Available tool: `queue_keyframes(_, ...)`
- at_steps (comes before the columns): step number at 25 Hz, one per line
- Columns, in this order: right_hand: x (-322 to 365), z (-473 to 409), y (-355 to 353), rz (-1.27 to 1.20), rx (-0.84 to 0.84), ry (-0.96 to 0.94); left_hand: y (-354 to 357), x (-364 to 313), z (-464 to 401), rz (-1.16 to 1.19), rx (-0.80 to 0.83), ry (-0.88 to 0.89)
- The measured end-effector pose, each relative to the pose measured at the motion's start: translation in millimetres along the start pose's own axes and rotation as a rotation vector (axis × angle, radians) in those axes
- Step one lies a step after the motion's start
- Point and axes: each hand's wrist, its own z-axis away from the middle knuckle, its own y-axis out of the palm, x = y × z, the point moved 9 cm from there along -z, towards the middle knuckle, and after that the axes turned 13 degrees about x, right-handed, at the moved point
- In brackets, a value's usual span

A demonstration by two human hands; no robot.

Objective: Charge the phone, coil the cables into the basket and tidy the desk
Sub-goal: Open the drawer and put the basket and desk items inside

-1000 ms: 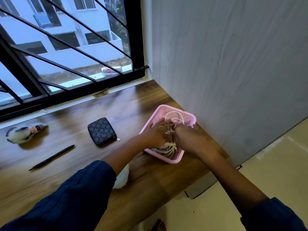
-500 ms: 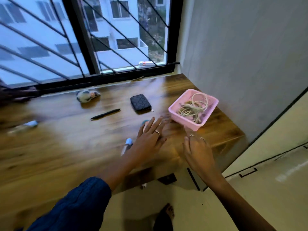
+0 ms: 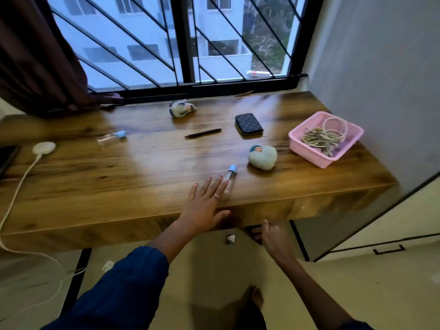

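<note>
A pink basket [image 3: 309, 153] sits at the right end of the wooden desk [image 3: 119, 177], with coiled pale cables [image 3: 321, 138] inside it. At the far left a round white charger puck [image 3: 44, 147] lies on the desk beside the dark edge of a phone [image 3: 7, 158]; its white cable [image 3: 14, 194] runs off the front edge. My left hand [image 3: 204, 203] lies flat on the desk's front edge, fingers spread, beside a small clear bottle with a blue cap [image 3: 230, 177]. My right hand [image 3: 271, 239] hangs below the desk edge, fingers loosely curled, holding nothing visible.
On the desk lie a heart-shaped plush [image 3: 263, 157], a dark patterned wallet [image 3: 248, 123], a black pen [image 3: 203, 133], a second clear bottle [image 3: 110, 138] and a small soft toy [image 3: 182, 107]. A window with bars is behind, a grey wall to the right, a curtain [image 3: 35, 55] on the left.
Both hands have left the basket and drawn back to the desk's front edge. The view has pulled back and swung left, now showing the charger and the curtain.
</note>
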Motion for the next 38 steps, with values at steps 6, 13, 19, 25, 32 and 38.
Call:
queue_keyframes(6,-26,-28,85,-0.802,0.218,0.399,11,69,-1,-0.005,0.097,-0.17)
queue_keyframes(13,-18,-82,127,-1.54,0.057,0.352,20,91,-5,-0.046,-0.044,-0.098)
queue_keyframes(19,-7,-91,130,-1.674,-0.009,0.243,15,89,-5,-0.025,-0.078,-0.101)
queue_keyframes(25,-5,-91,128,-1.747,0.122,0.193,20,89,-4,-0.025,-0.007,-0.147)
queue_keyframes(32,-51,-15,126,-1.59,0.052,0.315,57,54,58,-0.032,-0.002,-0.22)
queue_keyframes(38,-84,84,15,-0.522,-0.535,0.087,95,-4,126,0.022,0.044,-0.121)
